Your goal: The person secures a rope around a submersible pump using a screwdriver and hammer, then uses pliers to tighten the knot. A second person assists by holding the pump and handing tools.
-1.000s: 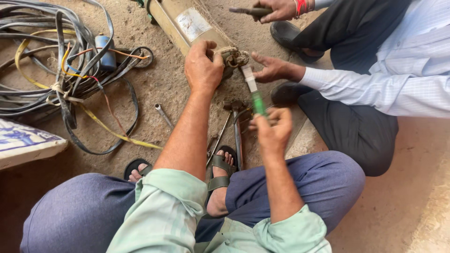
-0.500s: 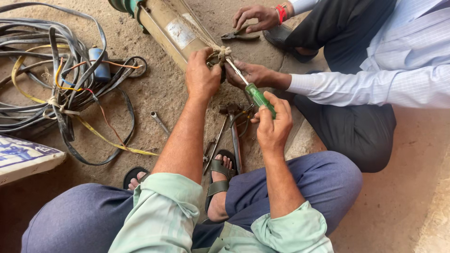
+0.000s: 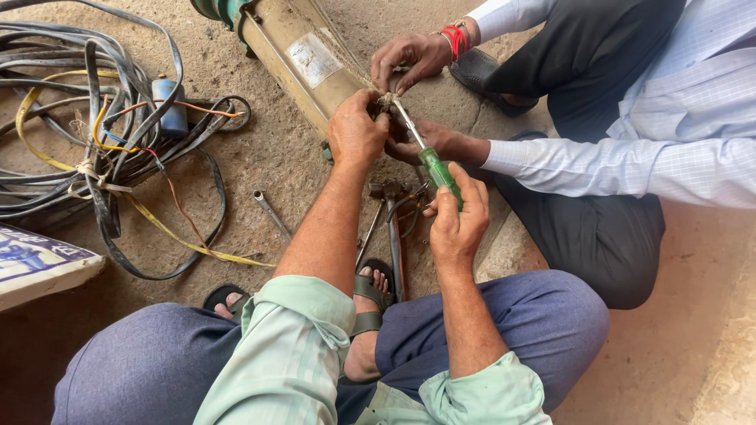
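Observation:
A long dirty yellow metal cylinder (image 3: 295, 59) lies on the ground, running up to the left. My left hand (image 3: 356, 130) grips the wire bundle (image 3: 386, 102) at its lower end. My right hand (image 3: 458, 216) holds a green-handled screwdriver (image 3: 437, 169), whose shaft points up-left into that bundle. A second person in a white shirt crouches opposite; one of their hands (image 3: 413, 59) rests on the cylinder's end, the other (image 3: 433, 142) reaches under the screwdriver.
A tangle of black and yellow cables (image 3: 102, 134) with a blue capacitor (image 3: 169, 106) lies at the left. A spanner (image 3: 272, 212) and pliers-like tools (image 3: 394, 212) lie on the concrete by my sandalled foot (image 3: 370, 315). A printed box (image 3: 35, 264) sits at the far left.
My left hand shifted onto the wire bundle at the cylinder's end. My right hand brought the screwdriver tip up into it. The other person's upper hand moved down to the cylinder.

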Available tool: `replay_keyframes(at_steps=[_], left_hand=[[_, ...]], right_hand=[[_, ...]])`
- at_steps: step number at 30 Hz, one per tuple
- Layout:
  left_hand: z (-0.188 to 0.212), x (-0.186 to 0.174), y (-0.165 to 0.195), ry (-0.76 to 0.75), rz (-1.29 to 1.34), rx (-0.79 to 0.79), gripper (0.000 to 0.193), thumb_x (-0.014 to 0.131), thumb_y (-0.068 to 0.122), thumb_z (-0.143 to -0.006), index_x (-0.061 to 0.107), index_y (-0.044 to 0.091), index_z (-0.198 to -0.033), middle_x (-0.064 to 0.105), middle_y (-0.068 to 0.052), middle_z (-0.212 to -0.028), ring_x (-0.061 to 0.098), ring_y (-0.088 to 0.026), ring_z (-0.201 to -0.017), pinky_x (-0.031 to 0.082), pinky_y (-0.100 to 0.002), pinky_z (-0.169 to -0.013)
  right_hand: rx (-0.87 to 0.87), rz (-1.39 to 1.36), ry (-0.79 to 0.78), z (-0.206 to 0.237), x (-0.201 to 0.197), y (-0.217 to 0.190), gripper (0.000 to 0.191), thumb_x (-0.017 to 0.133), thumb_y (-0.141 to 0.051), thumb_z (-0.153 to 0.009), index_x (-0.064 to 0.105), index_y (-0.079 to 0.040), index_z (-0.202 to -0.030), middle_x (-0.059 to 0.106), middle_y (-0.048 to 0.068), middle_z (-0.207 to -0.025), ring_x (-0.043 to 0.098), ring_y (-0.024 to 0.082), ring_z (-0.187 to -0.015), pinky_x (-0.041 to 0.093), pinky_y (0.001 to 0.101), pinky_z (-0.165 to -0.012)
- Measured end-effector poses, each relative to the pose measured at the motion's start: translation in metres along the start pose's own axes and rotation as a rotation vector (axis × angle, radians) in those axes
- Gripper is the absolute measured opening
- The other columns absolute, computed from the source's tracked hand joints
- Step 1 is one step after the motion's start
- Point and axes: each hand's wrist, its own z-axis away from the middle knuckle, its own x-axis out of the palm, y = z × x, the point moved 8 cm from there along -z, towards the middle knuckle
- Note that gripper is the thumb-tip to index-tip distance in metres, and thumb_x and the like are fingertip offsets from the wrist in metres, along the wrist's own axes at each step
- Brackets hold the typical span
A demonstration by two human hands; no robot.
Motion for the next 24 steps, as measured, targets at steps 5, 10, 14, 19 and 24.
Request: replay_keyframes(at_steps=[5,10,14,19,24], left_hand=[[-0.003,0.003,0.001,-0.029,0.002,0.022,0.045,0.077,0.013,-0.078,0.072,0.023,-0.122,0.075,-0.003,-0.116,0.071,-0.022,-0.109,0.052,-0.039,-0.099],[-0.004,0.009,-0.012,-0.043,0.145,0.013,0.042,0.075,0.010,-0.081,0.074,0.018,-0.122,0.077,-0.005,-0.114,0.073,-0.021,-0.108,0.055,-0.037,-0.098],[-0.009,0.014,-0.023,-0.020,0.367,0.019,0.041,0.070,0.001,-0.081,0.073,0.014,-0.121,0.078,-0.005,-0.111,0.075,-0.017,-0.103,0.059,-0.033,-0.094],[-0.012,0.026,-0.036,-0.082,0.569,-0.066,0.038,0.064,-0.003,-0.085,0.072,0.012,-0.118,0.079,-0.005,-0.102,0.077,-0.014,-0.088,0.066,-0.030,-0.076],[-0.010,0.023,-0.032,-0.072,0.415,0.036,0.035,0.069,-0.002,-0.085,0.073,0.013,-0.117,0.080,-0.008,-0.099,0.075,-0.014,-0.083,0.065,-0.031,-0.074]], right_hand=[[-0.055,0.134,-0.002,0.003,0.003,-0.001,0.036,0.056,-0.007,-0.097,0.066,0.004,-0.130,0.060,0.010,-0.117,0.064,0.013,-0.077,0.057,0.0261,-0.062],[-0.347,0.367,0.039,0.014,0.004,-0.024,0.034,0.061,-0.011,-0.105,0.066,0.002,-0.136,0.062,0.012,-0.125,0.067,0.022,-0.105,0.059,0.0333,-0.087],[-0.057,0.191,0.045,0.007,-0.002,0.002,0.040,0.056,-0.011,-0.098,0.064,0.001,-0.135,0.060,0.013,-0.120,0.065,0.022,-0.092,0.058,0.0344,-0.074],[0.001,0.325,-0.095,0.002,0.019,0.017,0.045,0.056,-0.012,-0.096,0.061,0.001,-0.138,0.069,0.017,-0.115,0.071,0.025,-0.097,0.060,0.0405,-0.083],[-0.124,0.372,-0.221,0.011,0.033,0.006,0.050,0.059,-0.016,-0.096,0.057,0.003,-0.142,0.073,0.024,-0.117,0.074,0.031,-0.103,0.059,0.0410,-0.088]])
